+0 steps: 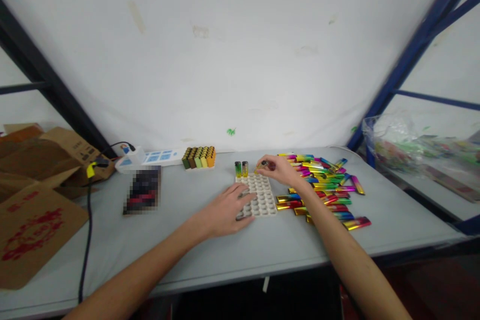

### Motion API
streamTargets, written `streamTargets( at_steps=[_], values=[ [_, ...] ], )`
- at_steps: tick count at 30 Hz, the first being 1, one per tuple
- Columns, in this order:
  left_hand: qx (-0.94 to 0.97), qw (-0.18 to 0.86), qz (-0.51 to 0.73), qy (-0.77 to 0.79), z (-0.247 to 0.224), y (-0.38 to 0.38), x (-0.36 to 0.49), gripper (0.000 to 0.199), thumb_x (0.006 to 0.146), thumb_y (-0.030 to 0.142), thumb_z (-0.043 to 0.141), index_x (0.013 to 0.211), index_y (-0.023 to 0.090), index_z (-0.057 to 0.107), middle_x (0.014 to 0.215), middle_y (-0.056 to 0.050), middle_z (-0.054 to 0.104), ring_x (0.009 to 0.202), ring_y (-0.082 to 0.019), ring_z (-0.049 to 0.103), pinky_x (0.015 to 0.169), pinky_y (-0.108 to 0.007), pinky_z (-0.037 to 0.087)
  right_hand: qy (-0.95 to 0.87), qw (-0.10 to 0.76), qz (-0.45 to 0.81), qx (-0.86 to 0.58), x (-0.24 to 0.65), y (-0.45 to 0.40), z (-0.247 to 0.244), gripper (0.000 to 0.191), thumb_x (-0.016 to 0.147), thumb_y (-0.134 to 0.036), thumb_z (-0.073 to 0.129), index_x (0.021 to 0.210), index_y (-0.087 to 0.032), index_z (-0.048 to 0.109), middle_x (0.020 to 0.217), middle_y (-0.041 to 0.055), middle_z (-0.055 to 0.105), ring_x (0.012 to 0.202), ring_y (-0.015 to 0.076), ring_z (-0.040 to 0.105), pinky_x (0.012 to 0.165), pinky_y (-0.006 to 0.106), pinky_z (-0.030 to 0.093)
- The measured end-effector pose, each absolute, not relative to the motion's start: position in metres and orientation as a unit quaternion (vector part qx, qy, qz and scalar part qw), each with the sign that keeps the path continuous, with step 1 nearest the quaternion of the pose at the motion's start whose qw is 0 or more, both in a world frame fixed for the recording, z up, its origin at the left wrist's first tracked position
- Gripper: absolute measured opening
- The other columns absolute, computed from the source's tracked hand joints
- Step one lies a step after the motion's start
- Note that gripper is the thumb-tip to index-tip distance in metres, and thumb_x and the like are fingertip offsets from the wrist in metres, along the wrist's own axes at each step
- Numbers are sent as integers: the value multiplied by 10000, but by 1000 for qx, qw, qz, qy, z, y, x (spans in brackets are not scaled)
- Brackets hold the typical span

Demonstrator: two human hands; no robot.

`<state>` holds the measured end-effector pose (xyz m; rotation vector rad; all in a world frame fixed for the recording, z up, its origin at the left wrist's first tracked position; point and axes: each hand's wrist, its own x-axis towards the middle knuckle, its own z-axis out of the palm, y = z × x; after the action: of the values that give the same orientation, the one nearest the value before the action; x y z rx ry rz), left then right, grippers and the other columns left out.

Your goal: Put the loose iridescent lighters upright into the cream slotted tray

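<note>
A white tray [267,201] with rows of round holes lies mid-table. Two shiny lighters, one green [238,169] and one yellow [245,168], stand upright in its far left corner. My left hand [227,210] rests over the tray's left side with fingers spread, holding nothing. At the far right corner, my right hand [276,169] pinches a lighter [261,165] with a gold body and dark top, partly hidden by the fingers. Right of the tray lies a loose pile of metallic multicoloured lighters [324,180], some close to its edge.
Another tray packed with upright lighters [198,157] stands at the back, beside a white power strip [161,156]. Further left are a blurred dark item [143,190], a black cable [88,230] and brown cardboard boxes [37,230]. A clear plastic bag [393,140] sits beyond the blue frame post.
</note>
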<state>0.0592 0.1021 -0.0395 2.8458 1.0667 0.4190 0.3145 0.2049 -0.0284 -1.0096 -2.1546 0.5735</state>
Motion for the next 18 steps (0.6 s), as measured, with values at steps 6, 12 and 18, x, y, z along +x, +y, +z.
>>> streamTargets(
  at_steps=[6, 12, 18],
  values=[
    [927, 37, 137, 346, -39, 102, 60, 506, 981, 397, 692, 1442, 206, 612, 1474, -178, 578, 1432, -358, 498, 1220, -534, 430, -854, 320, 175, -371, 306, 206, -35, 268, 922, -402, 781, 796, -183, 689, 775, 19, 672, 688, 165, 592, 650, 271, 419],
    [927, 39, 142, 344, -42, 103, 58, 516, 988, 415, 684, 1455, 210, 602, 1478, -176, 574, 1441, -352, 490, 1229, -535, 418, -868, 317, 130, -359, 303, 206, -37, 316, 1015, -436, 678, 824, -185, 685, 827, 46, 681, 743, 179, 604, 724, 291, 447],
    [928, 39, 139, 344, -40, 103, 59, 500, 996, 411, 671, 1444, 199, 608, 1460, -182, 579, 1429, -353, 495, 1226, -525, 419, -862, 317, 116, -378, 304, 215, -45, 302, 1066, -412, 586, 875, -194, 670, 853, 55, 687, 791, 198, 610, 760, 300, 449]
  ],
)
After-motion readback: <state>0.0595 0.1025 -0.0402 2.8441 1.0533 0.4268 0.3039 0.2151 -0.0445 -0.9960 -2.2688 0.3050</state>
